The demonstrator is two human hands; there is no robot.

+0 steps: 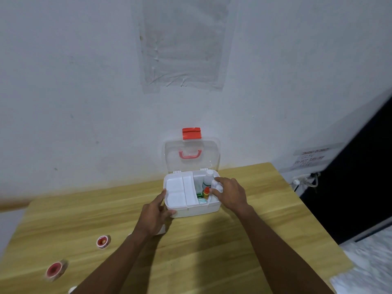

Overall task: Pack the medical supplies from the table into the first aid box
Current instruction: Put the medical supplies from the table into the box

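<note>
Packing is partly complete. The box (pixel 192 210), centre frame with its lid raised, already contains a tall bottle (pixel 209 177), an orange-capped bottle (pixel 206 193) and a green carton (pixel 199 195) in its right compartment. The right hand (pixel 231 194) pinches a small bottle (pixel 216 185) over that compartment. The left hand (pixel 156 213) grips the box's front left corner. Remaining on the table (pixel 63 219), lower left: a tape roll (pixel 103 241), a second roll (pixel 55 270) and a white item (pixel 72 290) at the bottom edge. Legible writing: a wall notice (pixel 311 159) at right, apparently "CCTV DO NOT TURN OFF". Product labels are unreadable.

Wooden table (pixel 212 251) holds the box (pixel 197 211), far tape roll (pixel 103 241), near tape roll (pixel 54 270).
</note>
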